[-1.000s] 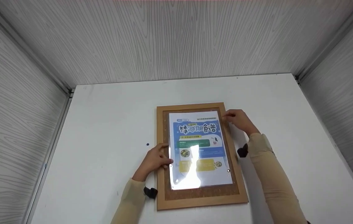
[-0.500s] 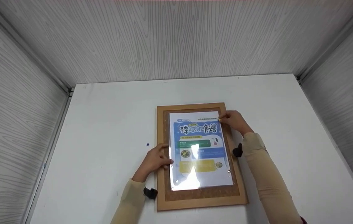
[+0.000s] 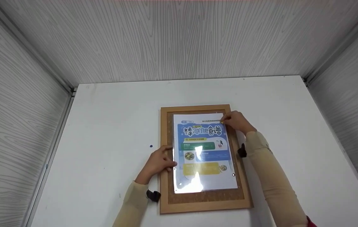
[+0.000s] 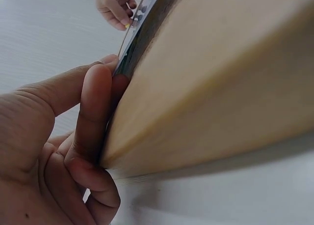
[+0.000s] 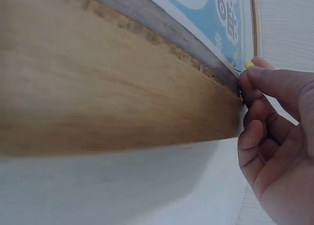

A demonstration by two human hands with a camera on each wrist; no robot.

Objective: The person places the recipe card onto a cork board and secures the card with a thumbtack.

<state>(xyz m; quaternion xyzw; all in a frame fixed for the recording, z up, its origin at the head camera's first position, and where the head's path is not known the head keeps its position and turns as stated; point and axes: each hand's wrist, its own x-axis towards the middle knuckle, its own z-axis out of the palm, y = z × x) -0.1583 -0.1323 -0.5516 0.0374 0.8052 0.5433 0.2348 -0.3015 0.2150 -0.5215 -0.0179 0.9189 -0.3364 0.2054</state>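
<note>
A cork board (image 3: pixel 205 197) in a wooden frame lies on the white table. On it is a clear-covered printed sheet (image 3: pixel 205 186), blue with several coloured text bands. My left hand (image 3: pixel 157 162) rests at the frame's left side. Its index finger and thumb press on the sheet's left edge, apart from each other, while other fingers bend against the wood. At the sheet's upper right corner, my right hand (image 3: pixel 238 122) pinches a small yellow push pin (image 5: pixel 249 65) between thumb and finger. The pin's point is hidden in the right wrist view.
A small dark blue dot (image 3: pixel 151 146) marks the table left of the board. Grey wood-grain panels (image 3: pixel 185 41) rise at the back and both sides. A small round spot (image 3: pixel 233 174) shows near the sheet's lower right edge.
My right hand has moved slightly left, from the frame's right edge onto the sheet's upper right corner, and the yellow push pin has come into sight. The left hand stays put.
</note>
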